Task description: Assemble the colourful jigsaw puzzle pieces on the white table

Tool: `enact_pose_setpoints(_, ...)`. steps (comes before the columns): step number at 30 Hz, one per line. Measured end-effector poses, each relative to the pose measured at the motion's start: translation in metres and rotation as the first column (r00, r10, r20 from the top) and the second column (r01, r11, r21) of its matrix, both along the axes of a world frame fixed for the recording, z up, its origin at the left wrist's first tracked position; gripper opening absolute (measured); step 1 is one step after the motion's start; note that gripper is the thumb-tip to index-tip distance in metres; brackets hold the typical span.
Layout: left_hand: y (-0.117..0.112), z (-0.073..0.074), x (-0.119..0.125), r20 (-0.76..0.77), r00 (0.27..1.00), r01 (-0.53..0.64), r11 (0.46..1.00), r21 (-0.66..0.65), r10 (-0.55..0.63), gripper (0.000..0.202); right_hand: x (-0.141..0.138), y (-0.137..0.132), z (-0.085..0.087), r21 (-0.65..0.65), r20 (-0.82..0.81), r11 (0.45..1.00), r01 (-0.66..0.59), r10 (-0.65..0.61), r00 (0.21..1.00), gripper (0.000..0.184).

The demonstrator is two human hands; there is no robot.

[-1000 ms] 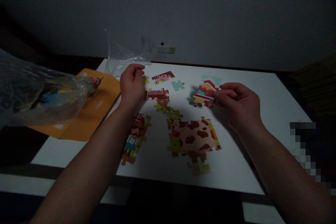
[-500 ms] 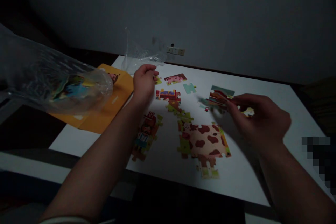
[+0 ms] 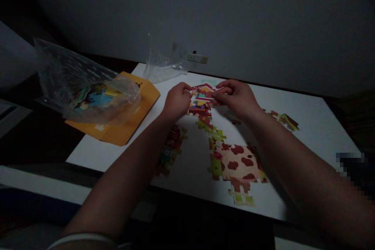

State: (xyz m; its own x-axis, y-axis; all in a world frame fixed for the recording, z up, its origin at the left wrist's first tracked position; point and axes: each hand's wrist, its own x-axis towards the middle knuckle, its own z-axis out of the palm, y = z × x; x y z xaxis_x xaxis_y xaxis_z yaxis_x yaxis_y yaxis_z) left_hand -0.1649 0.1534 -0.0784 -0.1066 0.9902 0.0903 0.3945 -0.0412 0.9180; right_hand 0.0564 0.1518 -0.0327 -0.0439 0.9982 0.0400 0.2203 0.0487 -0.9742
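Puzzle section (image 3: pixel 204 94) between left hand (image 3: pixel 175 101), right hand (image 3: pixel 238 97), both pinching it

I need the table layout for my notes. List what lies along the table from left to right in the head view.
Clear plastic bag with pieces → orange envelope → left hand → striped puzzle section held between both hands → right hand → loose pieces near the right edge.

A dim home room: white table (image 3: pixel 307 133) strewn with children's puzzle pieces (image 3: pixel 237 162) (wall socket (image 3: pixel 198 58) behind).
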Motion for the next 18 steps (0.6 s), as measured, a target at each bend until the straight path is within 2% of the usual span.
enact_pose_setpoints(3, 0.004, -0.006, 0.002, 0.062, 0.998, -0.005, 1.0, -0.029, 0.007, 0.023, -0.018, 0.023, -0.011, -0.07, -0.062, 0.998, -0.006, 0.001, 0.998, 0.035)
enact_pose_setpoints(6, 0.004, -0.002, 0.001, 0.055, 0.998, -0.025, 0.999, -0.037, 0.027, 0.022, -0.028, 0.032, -0.018, -0.091, -0.071, 0.996, -0.024, 0.017, 0.997, 0.037)
enact_pose_setpoints(12, -0.005, 0.017, -0.005, -0.221, 0.972, -0.075, 0.996, 0.051, 0.085, 0.018, -0.028, 0.036, -0.03, -0.088, 0.018, 0.995, -0.039, 0.041, 0.999, 0.037)
enact_pose_setpoints(18, -0.008, 0.02, -0.009, -0.313, 0.95, -0.014, 1.0, 0.0, 0.013, 0.028, -0.026, 0.033, -0.035, -0.019, 0.139, 0.995, -0.098, 0.1, 0.985, 0.032)
